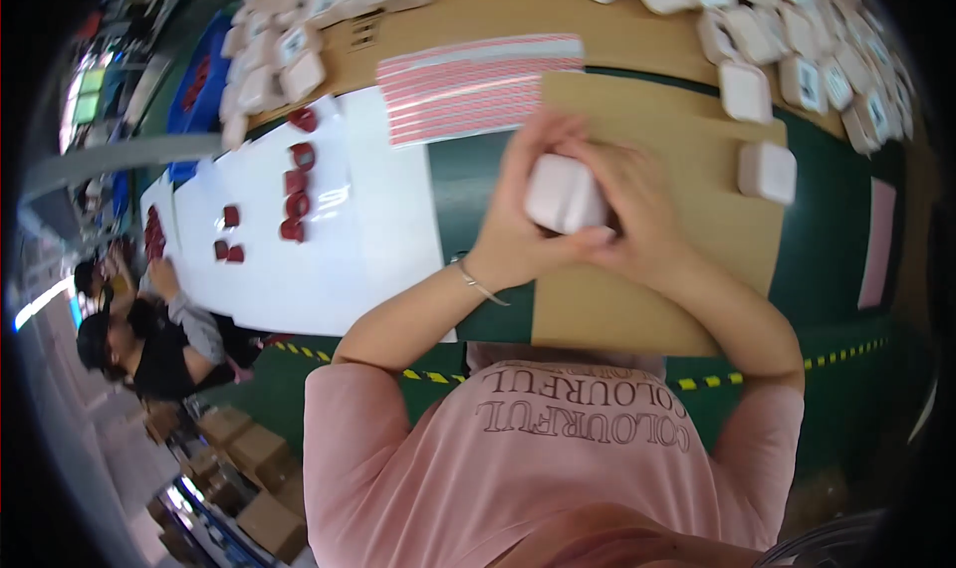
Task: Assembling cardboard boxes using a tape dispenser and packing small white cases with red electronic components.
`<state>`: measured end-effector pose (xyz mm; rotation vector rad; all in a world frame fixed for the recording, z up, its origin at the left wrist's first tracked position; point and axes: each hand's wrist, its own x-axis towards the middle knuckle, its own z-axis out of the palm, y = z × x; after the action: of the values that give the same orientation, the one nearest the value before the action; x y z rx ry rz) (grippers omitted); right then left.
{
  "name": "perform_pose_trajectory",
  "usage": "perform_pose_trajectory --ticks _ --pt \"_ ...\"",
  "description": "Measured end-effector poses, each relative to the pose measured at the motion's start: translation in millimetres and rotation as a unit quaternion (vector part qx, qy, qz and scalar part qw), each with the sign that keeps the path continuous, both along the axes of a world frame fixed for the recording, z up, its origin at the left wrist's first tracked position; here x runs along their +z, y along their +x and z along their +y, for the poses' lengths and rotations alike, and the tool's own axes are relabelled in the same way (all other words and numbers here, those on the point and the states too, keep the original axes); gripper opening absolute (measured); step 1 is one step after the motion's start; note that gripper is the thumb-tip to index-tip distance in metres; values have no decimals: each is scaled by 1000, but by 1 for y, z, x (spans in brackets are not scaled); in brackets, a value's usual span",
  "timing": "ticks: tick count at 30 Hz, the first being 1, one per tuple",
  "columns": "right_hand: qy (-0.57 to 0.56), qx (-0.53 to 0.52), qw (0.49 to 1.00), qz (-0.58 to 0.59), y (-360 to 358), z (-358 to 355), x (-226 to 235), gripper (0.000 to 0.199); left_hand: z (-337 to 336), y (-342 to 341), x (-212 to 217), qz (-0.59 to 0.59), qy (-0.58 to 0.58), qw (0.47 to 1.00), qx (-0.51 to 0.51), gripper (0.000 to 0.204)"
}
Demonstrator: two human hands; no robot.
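Note:
Between my two hands is a small pale pink box with rounded corners, held above a brown cardboard sheet. My left hand wraps its left side, and my right hand closes round the right side. Fingers of both hands meet behind the box, and the thumbs come together at its near edge. A dividing line runs down the box; its underside is hidden. Another pale pink box rests to the right, at the cardboard's edge. Beyond my hands lies a sheet of red-and-white striped strips.
Piles of similar boxes line the far edge, left and right. Small red parts sit on white sheets at left. A blue bin stands beyond. A co-worker is at the far left, near cartons.

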<state>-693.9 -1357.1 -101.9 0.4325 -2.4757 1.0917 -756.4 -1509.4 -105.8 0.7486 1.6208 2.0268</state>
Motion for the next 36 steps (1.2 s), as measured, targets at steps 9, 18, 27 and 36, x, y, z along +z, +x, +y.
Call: perform_pose_trajectory --ticks 9,18,27,36 --pt "122 -64 989 59 8 1 6 70 -7 -1 2 -122 -31 985 -115 80" --pt "155 -92 981 67 5 -7 8 73 -10 -1 8 -121 -50 987 -93 105" --pt "227 -112 966 42 11 -2 10 77 -1 3 -12 12 -86 993 -76 99" --pt "212 -84 973 22 11 -6 20 79 -4 5 -7 47 -167 982 -79 87"
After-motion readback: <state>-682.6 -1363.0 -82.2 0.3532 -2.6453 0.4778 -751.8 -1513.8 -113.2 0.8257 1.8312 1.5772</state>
